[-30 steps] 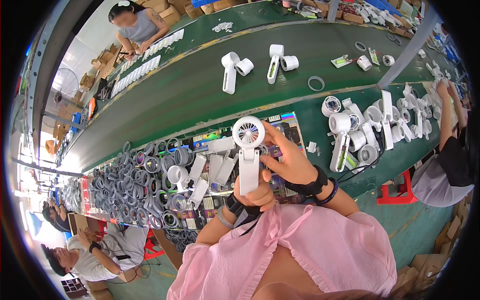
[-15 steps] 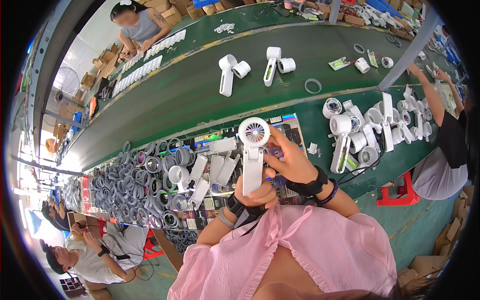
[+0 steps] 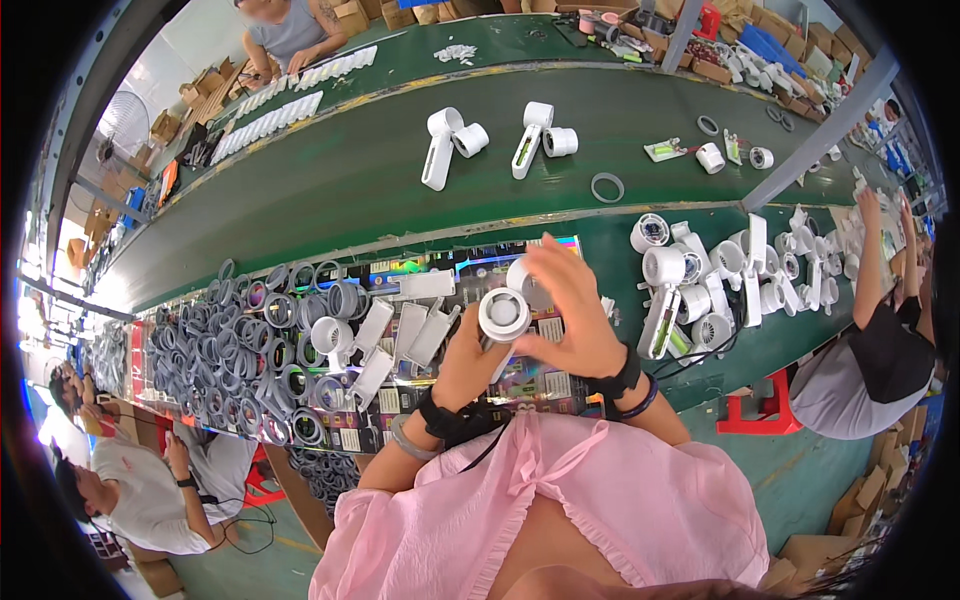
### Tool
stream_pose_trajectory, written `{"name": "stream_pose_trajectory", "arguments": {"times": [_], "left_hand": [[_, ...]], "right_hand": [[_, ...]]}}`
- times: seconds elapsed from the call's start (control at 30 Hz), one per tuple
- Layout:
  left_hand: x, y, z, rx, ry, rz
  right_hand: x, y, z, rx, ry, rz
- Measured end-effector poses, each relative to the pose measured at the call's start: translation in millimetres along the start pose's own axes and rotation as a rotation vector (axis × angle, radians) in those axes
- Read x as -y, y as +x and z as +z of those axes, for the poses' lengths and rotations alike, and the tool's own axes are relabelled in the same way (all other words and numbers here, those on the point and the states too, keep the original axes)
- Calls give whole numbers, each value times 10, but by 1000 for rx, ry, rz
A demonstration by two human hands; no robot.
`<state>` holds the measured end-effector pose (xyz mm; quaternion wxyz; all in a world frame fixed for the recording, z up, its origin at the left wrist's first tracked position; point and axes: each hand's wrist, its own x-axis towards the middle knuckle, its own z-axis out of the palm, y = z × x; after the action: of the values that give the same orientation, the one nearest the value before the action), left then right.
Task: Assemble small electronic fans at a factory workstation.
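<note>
White round plastic fan piece [image 3: 503,314] sits in the left hand's [image 3: 463,358] grip!
Right hand [image 3: 575,312] spreads its fingers just beside it.

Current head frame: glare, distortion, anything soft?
Head view: fisheye bows the conveyor belt; corners go black. Head view: far left washed out; glossy sheets throw coloured glints. Head view: white round part in left hand reads fairly clear, not obviously soft.

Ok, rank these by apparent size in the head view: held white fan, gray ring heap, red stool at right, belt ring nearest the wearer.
1. Gray ring heap
2. Held white fan and red stool: too alike to rank, both partly hidden
3. Belt ring
</note>
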<state>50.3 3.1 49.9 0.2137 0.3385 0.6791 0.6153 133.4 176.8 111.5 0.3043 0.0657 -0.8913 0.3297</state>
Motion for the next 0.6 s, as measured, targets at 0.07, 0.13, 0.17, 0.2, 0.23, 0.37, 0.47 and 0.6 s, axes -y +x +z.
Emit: {"name": "stream_pose_trajectory", "arguments": {"times": [0.07, 0.13, 0.17, 0.2, 0.23, 0.37, 0.47, 0.6], "left_hand": [[41, -10, 78, -30, -168, -135], [7, -20, 118, -34, -86, -65], [-29, -10, 111, -24, -84, -74], [-25, -20, 97, -33, -89, -73], [-17, -31, 78, -48, -34, -61], [-18, -38, 60, -129, -187, -72], [-13, -63, 18, -137, -251, -182], [-63, -69, 85, -162, -200, -131]], "right_hand": [[91, 21, 38, 72, -41, -43], [89, -24, 134, 97, -99, -33], [82, -31, 178, 66, -114, -33], [74, -44, 197, 74, -114, -40], [68, -54, 214, 42, -101, -29], [77, -55, 202, -10, 52, 68], [36, -91, 225, -52, 220, 148], [81, -63, 258, -121, 667, 424]]}}
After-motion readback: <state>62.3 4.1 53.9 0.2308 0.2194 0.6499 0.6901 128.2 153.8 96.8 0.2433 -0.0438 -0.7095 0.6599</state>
